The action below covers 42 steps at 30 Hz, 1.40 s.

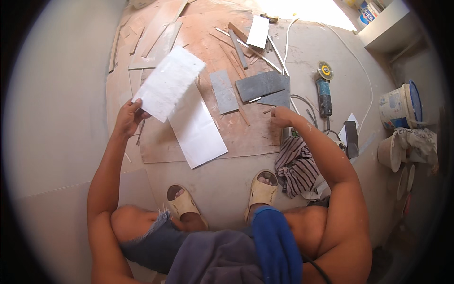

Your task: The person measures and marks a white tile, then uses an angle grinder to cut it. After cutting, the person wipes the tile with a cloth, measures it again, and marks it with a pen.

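I note the left hand [126, 117] pinching the raised white tile [171, 81] by its near end, long axis slanting away rightward; the right hand [283, 116], curled, contents unclear, sits well apart rightward.

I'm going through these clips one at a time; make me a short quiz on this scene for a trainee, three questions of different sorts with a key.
1. Which hand holds the raised white tile?
2. True or false: the angle grinder lies with its disc at the end nearer the person.
3. Fill in the blank: the piece of footwear nearest the striped cloth is the ____.

Key
1. The left hand, gripping it near a corner.
2. False: the disc is at the far end.
3. Right sandal.
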Available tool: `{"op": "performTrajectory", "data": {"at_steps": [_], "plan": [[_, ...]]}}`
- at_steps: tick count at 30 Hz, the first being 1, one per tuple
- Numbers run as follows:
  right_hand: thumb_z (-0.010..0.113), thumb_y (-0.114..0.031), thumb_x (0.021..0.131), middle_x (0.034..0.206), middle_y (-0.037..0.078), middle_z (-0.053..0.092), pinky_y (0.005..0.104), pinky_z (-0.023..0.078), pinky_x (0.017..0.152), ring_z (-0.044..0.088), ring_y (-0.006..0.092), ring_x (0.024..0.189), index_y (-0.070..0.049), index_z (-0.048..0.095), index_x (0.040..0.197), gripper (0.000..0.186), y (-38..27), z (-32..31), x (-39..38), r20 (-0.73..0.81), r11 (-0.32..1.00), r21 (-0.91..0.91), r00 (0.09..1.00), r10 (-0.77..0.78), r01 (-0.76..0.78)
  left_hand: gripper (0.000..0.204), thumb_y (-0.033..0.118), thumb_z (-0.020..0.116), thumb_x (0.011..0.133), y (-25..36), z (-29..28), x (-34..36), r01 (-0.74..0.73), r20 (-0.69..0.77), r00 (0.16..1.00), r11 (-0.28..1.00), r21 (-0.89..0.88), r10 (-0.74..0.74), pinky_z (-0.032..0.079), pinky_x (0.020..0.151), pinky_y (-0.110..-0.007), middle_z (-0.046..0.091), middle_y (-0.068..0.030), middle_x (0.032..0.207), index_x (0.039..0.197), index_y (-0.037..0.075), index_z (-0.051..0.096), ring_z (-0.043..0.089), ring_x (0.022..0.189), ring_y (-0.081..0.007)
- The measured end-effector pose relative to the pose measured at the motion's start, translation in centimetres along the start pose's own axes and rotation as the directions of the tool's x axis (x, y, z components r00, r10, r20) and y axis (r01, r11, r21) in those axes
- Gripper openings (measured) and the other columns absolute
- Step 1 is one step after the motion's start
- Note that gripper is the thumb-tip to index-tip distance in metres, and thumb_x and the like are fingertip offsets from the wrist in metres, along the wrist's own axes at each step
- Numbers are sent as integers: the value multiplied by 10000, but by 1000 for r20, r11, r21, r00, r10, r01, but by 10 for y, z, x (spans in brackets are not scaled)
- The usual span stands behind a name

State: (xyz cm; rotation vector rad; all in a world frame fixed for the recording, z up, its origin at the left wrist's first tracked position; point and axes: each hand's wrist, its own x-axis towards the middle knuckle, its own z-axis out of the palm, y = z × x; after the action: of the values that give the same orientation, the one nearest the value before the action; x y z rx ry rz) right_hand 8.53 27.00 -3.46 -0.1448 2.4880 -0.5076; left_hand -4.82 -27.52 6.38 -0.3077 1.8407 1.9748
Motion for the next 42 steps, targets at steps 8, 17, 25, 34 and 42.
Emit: {"op": "performTrajectory", "data": {"at_steps": [8, 17, 25, 34, 42], "plan": [[557, -234, 803, 984, 299, 690, 478, 525, 870, 672, 441, 956, 52, 723, 939, 358, 12, 15, -26, 103, 996, -5, 991, 91, -91, 332, 217, 561, 1023, -21, 75, 33, 113, 203, 969, 981, 155, -144, 510, 1000, -447, 638, -96, 1193, 1273, 0, 545, 638, 1091, -220], [545, -227, 809, 955, 303, 686, 483, 520, 874, 666, 455, 932, 59, 711, 906, 344, 11, 13, -38, 132, 989, 101, 987, 96, -110, 360, 251, 540, 1037, -45, 69, 67, 185, 305, 930, 978, 96, -206, 448, 1071, -466, 637, -74, 1236, 1307, 13, 517, 611, 1159, -210], [545, -223, 810, 963, 294, 690, 486, 521, 878, 670, 446, 944, 41, 722, 928, 339, 20, 19, -28, 162, 990, 83, 981, 102, -116, 339, 258, 550, 1034, -58, 64, 76, 202, 331, 916, 973, 113, -228, 448, 1058, -456, 635, -64, 1222, 1286, 32, 523, 607, 1156, -206], [559, -203, 803, 979, 291, 692, 487, 525, 887, 671, 439, 967, 32, 728, 936, 318, 28, 34, -19, 132, 996, -16, 988, 84, -83, 290, 221, 576, 1017, -71, 70, 83, 258, 135, 950, 952, 163, -280, 493, 966, -425, 630, -92, 1142, 1199, 0, 530, 613, 1059, -219], [560, -230, 890, 934, 240, 702, 465, 524, 832, 672, 414, 904, -2, 696, 960, 275, 6, -25, -83, -145, 989, 127, 985, 93, -75, 532, 238, 632, 970, -99, 54, 91, 264, 43, 955, 911, 317, -292, 562, 793, -376, 614, -136, 1068, 1362, -60, 430, 644, 898, -222]]}}
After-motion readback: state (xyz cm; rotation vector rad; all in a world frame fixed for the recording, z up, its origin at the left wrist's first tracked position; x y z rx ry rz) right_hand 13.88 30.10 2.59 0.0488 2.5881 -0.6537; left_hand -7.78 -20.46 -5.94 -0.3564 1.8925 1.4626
